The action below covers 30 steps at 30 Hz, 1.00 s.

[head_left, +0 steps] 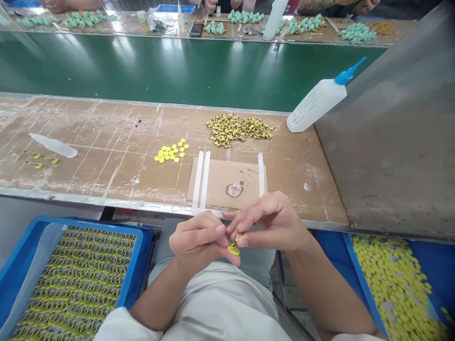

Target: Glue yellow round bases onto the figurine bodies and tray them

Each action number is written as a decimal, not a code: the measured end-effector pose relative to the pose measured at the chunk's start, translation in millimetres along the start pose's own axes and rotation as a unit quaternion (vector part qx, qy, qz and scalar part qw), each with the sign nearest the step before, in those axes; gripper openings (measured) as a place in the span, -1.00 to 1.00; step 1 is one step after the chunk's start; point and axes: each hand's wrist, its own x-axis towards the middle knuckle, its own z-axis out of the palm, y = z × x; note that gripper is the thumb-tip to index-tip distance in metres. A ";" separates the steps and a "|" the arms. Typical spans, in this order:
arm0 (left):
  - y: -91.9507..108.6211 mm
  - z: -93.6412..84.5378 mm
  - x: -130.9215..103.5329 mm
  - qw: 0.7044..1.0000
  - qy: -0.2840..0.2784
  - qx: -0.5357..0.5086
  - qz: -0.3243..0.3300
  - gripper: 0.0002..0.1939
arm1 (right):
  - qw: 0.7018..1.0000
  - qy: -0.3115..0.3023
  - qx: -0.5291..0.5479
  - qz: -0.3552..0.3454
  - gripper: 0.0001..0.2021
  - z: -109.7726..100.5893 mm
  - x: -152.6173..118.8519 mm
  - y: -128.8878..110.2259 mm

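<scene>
Just in front of the table edge, my left hand (202, 239) pinches a yellow disc (233, 249) between thumb and fingers. My right hand (270, 222) is closed on a small yellow and dark piece (236, 239) that touches the top of the disc. Beyond my hands, a cardboard sheet (220, 182) is taped to the table and carries a wet whitish blob (234, 190). Loose yellow discs (172, 150) lie to its left. A pile of small yellow and dark pieces (236, 129) lies behind it.
A white bottle with a blue nozzle (316, 105) leans at the right beside a metal panel (391, 132). Blue trays of finished-looking pieces (81, 274) and discs (398, 284) flank my lap. Across the green belt (177, 71), other people's hands work near teal pieces (298, 24).
</scene>
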 end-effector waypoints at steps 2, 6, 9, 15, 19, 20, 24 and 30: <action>0.7 0.0 0.7 1.000 -0.002 0.010 0.005 -0.29 | 1.000 0.001 -0.003 -0.003 -0.80 -0.4 -0.2 0.3; 3.8 -0.5 6.3 0.998 -0.014 0.044 0.035 -0.22 | 1.000 -0.009 -0.004 -0.005 -0.79 -1.9 0.1 0.8; 7.6 -1.8 10.1 0.995 -0.045 0.068 0.054 -0.22 | 1.000 -0.016 -0.008 0.001 -0.82 -3.2 0.6 -0.1; 15.4 -3.4 12.2 0.987 -0.122 0.094 0.055 -0.16 | 0.999 -0.026 -0.018 0.018 -0.85 -5.8 0.7 -2.2; 18.8 -3.9 12.3 0.983 -0.141 0.109 0.049 -0.08 | 0.999 -0.031 -0.023 0.009 -0.83 -6.3 -0.2 -2.4; 19.1 -4.3 12.0 0.982 -0.146 0.113 0.044 -0.07 | 0.999 -0.030 -0.028 0.008 -0.84 -6.2 -0.2 -2.6; 17.6 -5.5 8.9 0.984 -0.142 0.103 0.018 -0.03 | 0.998 -0.018 -0.057 0.019 -0.87 -5.8 0.9 -4.4; 12.9 -1.6 5.7 0.994 -0.104 0.023 -0.011 0.02 | 0.997 -0.010 -0.064 0.034 -0.87 -6.0 0.2 -5.1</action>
